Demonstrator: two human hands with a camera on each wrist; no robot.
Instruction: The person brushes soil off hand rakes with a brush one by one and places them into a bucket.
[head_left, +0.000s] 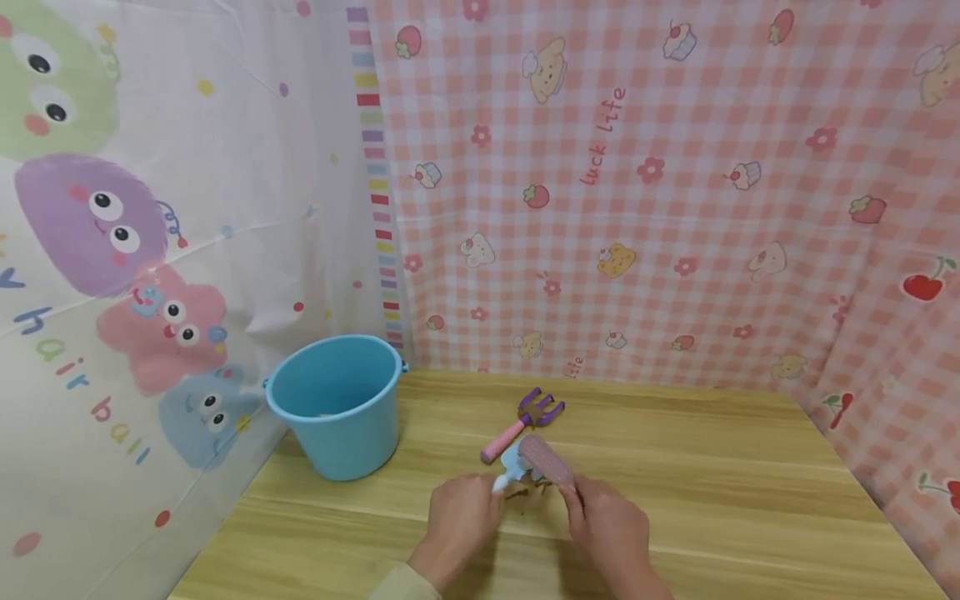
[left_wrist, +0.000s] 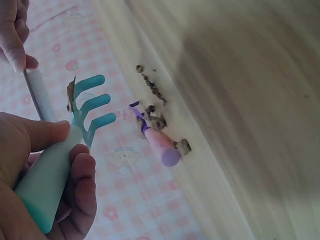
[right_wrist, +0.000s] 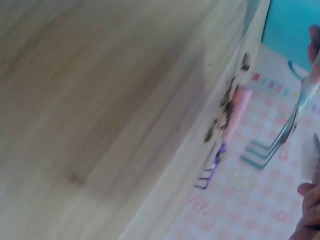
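Note:
My left hand (head_left: pixel 461 517) grips the pale green handle of a small hand rake (left_wrist: pixel 47 175), thumb along its top. Brown debris clings beside the teal tines (left_wrist: pixel 97 102), which point away over the table. In my right hand (head_left: pixel 611 525) is a brush (head_left: pixel 547 460) with a speckled pinkish back; its pale bristles (left_wrist: pixel 41 92) show in the left wrist view. The brush overlaps the rake in the head view. Brown clumps (left_wrist: pixel 155 92) lie scattered on the wood beneath. A second rake (head_left: pixel 506 439), pink-handled with dirty purple tines, lies just beyond the hands.
A light blue bucket (head_left: pixel 348 442) stands at the table's left, with a little something pale inside. The wooden table (head_left: pixel 720 483) runs back to a pink checked cloth (head_left: pixel 660 308). A white cloth (head_left: pixel 300 250) with cartoon figures hangs on the left.

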